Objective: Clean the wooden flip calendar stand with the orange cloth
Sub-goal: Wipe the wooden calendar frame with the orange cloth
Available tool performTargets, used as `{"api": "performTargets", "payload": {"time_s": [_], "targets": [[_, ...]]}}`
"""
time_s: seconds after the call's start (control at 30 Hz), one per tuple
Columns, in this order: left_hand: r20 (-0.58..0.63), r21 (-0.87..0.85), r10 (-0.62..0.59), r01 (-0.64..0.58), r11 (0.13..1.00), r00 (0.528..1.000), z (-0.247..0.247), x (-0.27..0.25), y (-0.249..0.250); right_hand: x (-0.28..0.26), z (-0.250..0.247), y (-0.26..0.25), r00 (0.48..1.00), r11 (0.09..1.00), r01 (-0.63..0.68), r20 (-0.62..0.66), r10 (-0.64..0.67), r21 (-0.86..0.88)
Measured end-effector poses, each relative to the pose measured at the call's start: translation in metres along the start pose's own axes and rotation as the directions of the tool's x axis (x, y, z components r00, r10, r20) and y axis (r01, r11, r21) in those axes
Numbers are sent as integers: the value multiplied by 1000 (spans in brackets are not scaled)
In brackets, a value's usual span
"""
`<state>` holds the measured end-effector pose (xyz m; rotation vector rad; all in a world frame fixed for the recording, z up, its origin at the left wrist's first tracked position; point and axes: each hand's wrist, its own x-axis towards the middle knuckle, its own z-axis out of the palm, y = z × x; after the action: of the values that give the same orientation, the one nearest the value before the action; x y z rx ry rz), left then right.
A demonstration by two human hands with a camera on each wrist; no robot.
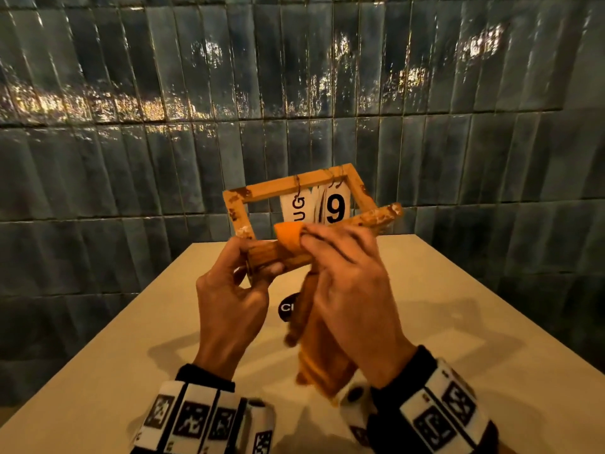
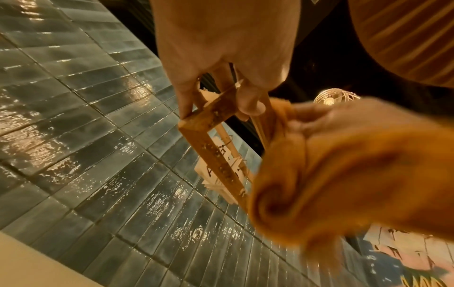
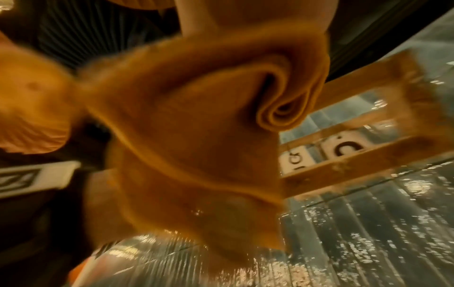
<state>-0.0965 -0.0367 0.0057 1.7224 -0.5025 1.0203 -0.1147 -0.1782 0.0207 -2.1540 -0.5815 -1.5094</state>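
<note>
Wooden flip calendar stand (image 1: 296,204) held aloft above the surface (image 1: 458,322), tilted, cards reading "UG" and "9" hanging from the upper rail. My left hand (image 1: 229,299) grips the near left corner, thumb and fingers curled round the bottom bar. My right hand (image 1: 347,286) pinches the orange cloth (image 1: 288,239) between thumb and fingers, a folded pad pressed on the bottom bar just beside my left fingertips; the slack tail hangs below my right palm. Pale residue shows on the frame corners and on the bar end beyond my right hand.

Judgement: wiping of the bottom bar is in progress, far end not yet cleared. To do it well, I should keep the left grip firm to stop the frame twisting, draw the pad away from my left hand along the bar's length, and fold to fresh cloth at the crusted end. Risk: the loose tail snagging the card rings
</note>
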Motion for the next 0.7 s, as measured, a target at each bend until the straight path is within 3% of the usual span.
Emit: {"api": "performTargets", "payload": {"time_s": [0.13,0.2,0.37,0.47,0.63,0.7], "targets": [[-18,-20,-19,19,1000,1000,-1,0,3,11,-11,40,978,976,-205,-52,202,-74],[-25,0,-43,43,999,999,1,1,1,12,-9,39,973,969,-229,-59,224,-90],[-13,37,-53,54,998,999,8,2,-1,-2,7,-11,1000,1000,5,-9,-5,-24],[11,16,-54,54,998,998,6,0,3,1,2,3,1000,1000,15,7,-15,-26],[-13,-12,-42,42,999,999,-1,0,1,13,-15,68,962,955,-272,-13,272,-123],[-13,-1,-45,45,999,999,0,0,1,14,-17,71,960,947,-281,-34,279,-156]]}}
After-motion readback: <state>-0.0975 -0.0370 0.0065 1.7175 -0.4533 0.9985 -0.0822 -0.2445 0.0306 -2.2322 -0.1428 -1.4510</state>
